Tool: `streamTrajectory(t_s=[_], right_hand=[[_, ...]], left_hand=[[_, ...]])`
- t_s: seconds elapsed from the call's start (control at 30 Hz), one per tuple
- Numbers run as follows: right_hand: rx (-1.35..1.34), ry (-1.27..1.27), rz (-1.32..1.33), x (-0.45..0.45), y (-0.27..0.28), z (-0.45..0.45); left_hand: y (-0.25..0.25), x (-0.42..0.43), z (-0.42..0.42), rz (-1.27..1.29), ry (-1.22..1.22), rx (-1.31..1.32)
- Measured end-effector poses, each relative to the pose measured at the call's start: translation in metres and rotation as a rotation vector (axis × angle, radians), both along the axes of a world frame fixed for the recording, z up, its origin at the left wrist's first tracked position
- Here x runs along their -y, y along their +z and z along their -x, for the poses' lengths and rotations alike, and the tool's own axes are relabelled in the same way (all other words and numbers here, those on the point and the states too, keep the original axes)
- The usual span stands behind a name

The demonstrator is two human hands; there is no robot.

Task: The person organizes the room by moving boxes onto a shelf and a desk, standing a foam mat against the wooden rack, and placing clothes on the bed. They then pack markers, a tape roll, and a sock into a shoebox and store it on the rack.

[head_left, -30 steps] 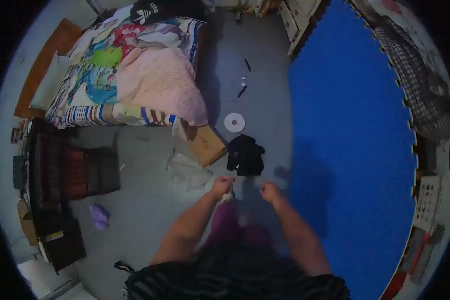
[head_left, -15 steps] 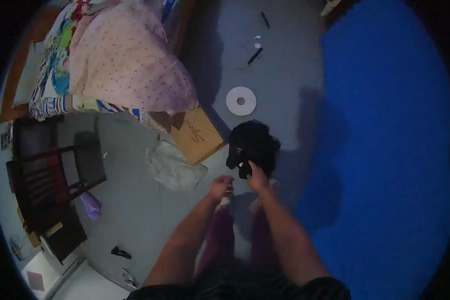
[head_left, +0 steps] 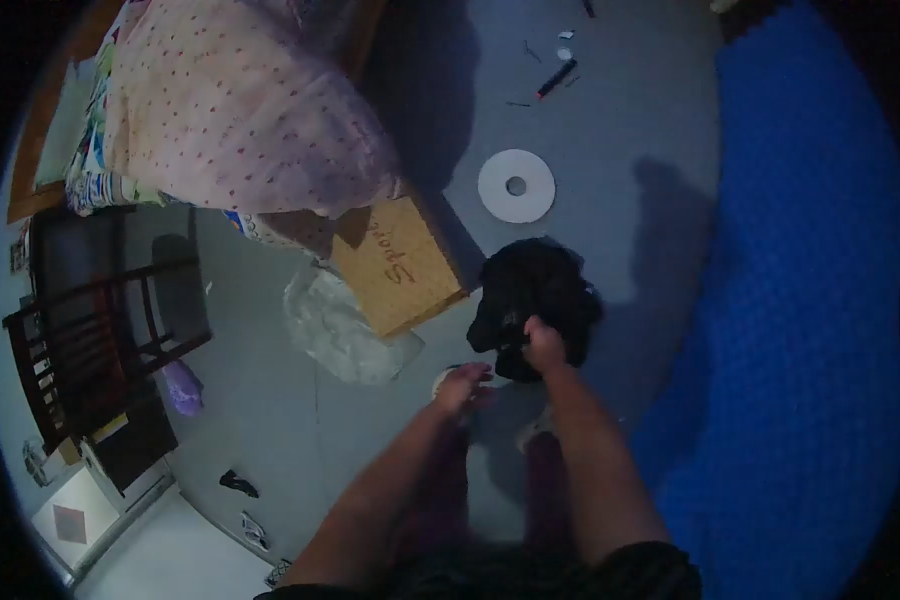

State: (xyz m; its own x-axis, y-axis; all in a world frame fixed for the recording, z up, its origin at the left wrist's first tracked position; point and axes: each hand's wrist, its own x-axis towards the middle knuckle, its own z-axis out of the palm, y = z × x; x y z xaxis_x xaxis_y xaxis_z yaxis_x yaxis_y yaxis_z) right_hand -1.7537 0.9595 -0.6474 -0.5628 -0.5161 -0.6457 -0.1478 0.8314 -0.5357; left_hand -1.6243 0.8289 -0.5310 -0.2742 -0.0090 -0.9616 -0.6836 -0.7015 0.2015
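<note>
A soft black bundle point(head_left: 538, 285), perhaps a backpack, rests on the grey floor in front of my feet. My right hand point(head_left: 545, 348) is closed on its near side; the part it grips is dark and hard to make out. To the left, apart from the bundle, my left hand point(head_left: 462, 388) has its fingers spread and holds nothing. Just beyond the bundle lies a flat white ring-shaped disc point(head_left: 516, 205). A brown cardboard box point(head_left: 398, 265) with handwriting on it sits left of the bundle.
A clear plastic bag point(head_left: 345, 330) lies beside the box. Spotted pink bedding point(head_left: 250, 110) hangs over the bed. Blue matting point(head_left: 800, 300) covers the right side. At the left are a dark wooden chair point(head_left: 100, 325) and a purple item point(head_left: 182, 388). A black marker point(head_left: 557, 79) lies farther off.
The view has shifted, so most floor items appear moved. My left hand's fingers have spread more. My right hand stays at the black bundle.
</note>
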Motion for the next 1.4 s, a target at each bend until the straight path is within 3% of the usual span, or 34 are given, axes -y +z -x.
streamTrajectory(t_s=[0.1,0.17,0.2,0.3,0.4,0.5,0.57,0.6,0.67,0.7,0.77,0.83,0.93,1.0,1.1,1.2,1.3,1.33,1.4], right_hand=[[-0.023,-0.271,0.569,-0.004,0.063,-0.021],[0.100,-0.271,0.724,-0.006,0.145,-0.023],[0.263,-0.227,0.678,-0.012,0.185,-0.026],[0.553,0.004,0.617,-0.033,0.277,-0.036],[0.235,0.221,0.689,-0.032,0.392,-0.010],[0.465,-0.311,0.782,-0.050,0.412,-0.027],[0.062,-0.550,0.725,-0.053,0.425,-0.018],[0.008,-0.577,0.729,-0.056,0.435,-0.016],[0.014,-0.623,0.741,-0.060,0.440,-0.015],[0.076,-0.643,0.747,-0.063,0.437,-0.018],[0.449,-0.652,0.741,-0.072,0.416,-0.038],[0.632,-0.631,0.422,-0.047,0.499,-0.018],[0.621,-0.657,0.284,-0.025,0.532,-0.004],[0.489,-0.896,0.776,-0.019,0.547,-0.004],[0.406,-1.021,0.836,-0.023,0.545,0.027],[0.323,-1.106,0.786,-0.019,0.588,0.065],[0.423,-1.269,0.923,-0.007,0.632,0.095],[0.463,-1.267,0.981,-0.005,0.641,0.103],[0.541,-1.258,1.104,0.003,0.659,0.118]], left_hand=[[0.016,-0.012,0.011,-0.005,0.243,0.254],[0.034,-0.015,0.009,-0.300,0.470,0.068],[0.046,-0.017,0.007,-0.447,0.579,-0.027],[0.091,-0.027,0.004,-0.173,0.212,-0.090],[0.121,-0.028,-0.017,0.095,-0.174,-0.076],[0.236,-0.023,-0.004,-0.242,0.370,-0.335],[0.321,-0.012,0.019,-0.046,0.122,-0.444],[0.352,-0.009,0.022,0.049,-0.003,-0.487],[0.387,-0.003,0.016,-0.063,-0.011,-0.495],[0.402,0.001,0.012,-0.117,-0.018,-0.500],[0.400,0.002,-0.006,-0.119,0.071,-0.513],[0.383,0.005,-0.017,-0.016,0.084,-0.536],[0.380,0.017,-0.029,0.309,-0.057,-0.453],[0.397,0.040,-0.023,0.541,-0.200,-0.248],[0.459,0.056,-0.002,0.598,0.457,-0.344],[0.500,0.086,-0.010,0.612,0.707,-0.363],[0.524,0.122,-0.028,0.692,0.783,-0.288],[0.533,0.131,-0.031,0.744,0.744,-0.485],[0.562,0.151,-0.032,0.818,0.694,-0.365]])
